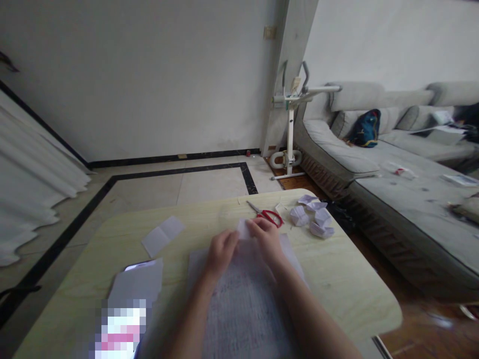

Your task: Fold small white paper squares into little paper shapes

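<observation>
A small white piece of paper [244, 229] is held between my two hands, above the far end of a large written sheet [243, 309]. My left hand [223, 249] grips its left edge, fingers closed. On the right side my right hand [265, 238] pinches the same paper. Just beyond my right hand lie red-handled scissors [275, 218], blades pointing to the far left. Several folded white paper pieces [299, 216] are grouped to the right of the scissors. A creased paper sheet [162, 235] lies flat to the left.
The pale wooden table [348, 279] has rounded corners. At its left are a stack of paper [138, 281] and a pixelated lit screen [119, 334]. A grey sofa [411, 199] with a blue backpack [366, 128] and exercise equipment [290, 129] stand beyond.
</observation>
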`<state>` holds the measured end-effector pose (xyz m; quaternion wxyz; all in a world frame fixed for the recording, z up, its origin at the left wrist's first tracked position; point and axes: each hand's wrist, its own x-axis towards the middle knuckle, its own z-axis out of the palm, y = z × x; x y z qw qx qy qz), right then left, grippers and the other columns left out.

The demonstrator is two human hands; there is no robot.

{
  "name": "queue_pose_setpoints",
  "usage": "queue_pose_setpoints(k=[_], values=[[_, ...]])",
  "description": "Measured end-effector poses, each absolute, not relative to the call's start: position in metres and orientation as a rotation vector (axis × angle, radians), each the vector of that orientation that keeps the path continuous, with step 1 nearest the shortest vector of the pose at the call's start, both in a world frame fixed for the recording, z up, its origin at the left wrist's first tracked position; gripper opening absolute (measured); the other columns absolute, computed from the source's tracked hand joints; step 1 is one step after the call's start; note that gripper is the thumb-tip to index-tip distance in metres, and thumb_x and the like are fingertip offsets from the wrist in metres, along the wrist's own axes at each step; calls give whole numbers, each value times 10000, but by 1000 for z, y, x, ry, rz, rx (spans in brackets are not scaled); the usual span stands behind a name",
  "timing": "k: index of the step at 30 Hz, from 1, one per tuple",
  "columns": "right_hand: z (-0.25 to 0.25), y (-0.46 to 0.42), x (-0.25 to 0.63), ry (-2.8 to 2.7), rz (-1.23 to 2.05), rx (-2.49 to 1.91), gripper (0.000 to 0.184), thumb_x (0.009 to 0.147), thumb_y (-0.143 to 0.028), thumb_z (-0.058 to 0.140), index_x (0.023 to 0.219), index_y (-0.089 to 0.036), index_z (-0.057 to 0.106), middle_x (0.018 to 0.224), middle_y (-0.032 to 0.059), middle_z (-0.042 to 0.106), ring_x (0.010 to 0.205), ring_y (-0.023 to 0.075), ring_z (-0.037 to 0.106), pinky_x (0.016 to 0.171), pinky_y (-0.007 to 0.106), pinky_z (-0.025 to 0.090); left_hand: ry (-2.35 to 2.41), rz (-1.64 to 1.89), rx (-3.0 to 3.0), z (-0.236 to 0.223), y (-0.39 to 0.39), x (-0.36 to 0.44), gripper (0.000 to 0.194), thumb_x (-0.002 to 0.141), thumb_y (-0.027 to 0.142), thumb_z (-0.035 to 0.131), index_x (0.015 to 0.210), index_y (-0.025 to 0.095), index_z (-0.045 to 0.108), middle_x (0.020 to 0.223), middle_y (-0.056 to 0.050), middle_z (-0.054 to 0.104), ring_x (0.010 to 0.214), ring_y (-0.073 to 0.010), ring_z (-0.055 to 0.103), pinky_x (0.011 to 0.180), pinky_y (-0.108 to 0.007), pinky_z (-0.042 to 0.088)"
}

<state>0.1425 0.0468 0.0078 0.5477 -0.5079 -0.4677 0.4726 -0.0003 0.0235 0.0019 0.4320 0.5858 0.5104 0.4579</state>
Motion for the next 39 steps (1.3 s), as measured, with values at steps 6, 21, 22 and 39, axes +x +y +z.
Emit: queue_pose_setpoints(k=[6,21,22,39], values=[[3,49,144,-1044,1203,-1148,243,731,-377,658,645,-157,603,565,-15,556,540,120,494,547,240,374,1288,1307,1309,8,27,1,218,787,363,595,757,152,642,656,-8,637,610,-140,586,583,-213,443],[6,47,142,-1235,1175,-1180,204,740,-360,630,699,-166,583,608,-16,552,572,127,510,540,231,397,1330,1272,1318,3,28,2,240,783,380,603,791,144,645,666,-2,633,603,-138,577,559,-207,451],[6,46,141,-1259,1176,-1167,188,743,-348,628,711,-167,588,620,-14,559,584,128,516,548,230,400,1326,1271,1311,3,28,1,242,791,381,596,792,144,649,677,-4,635,617,-143,582,565,-209,454],[3,46,141,-1174,1229,-1226,254,727,-389,667,654,-155,600,597,4,575,542,126,506,499,234,371,1277,1271,1232,2,30,-2,239,758,366,649,817,135,668,652,-14,664,608,-150,618,589,-221,471]])
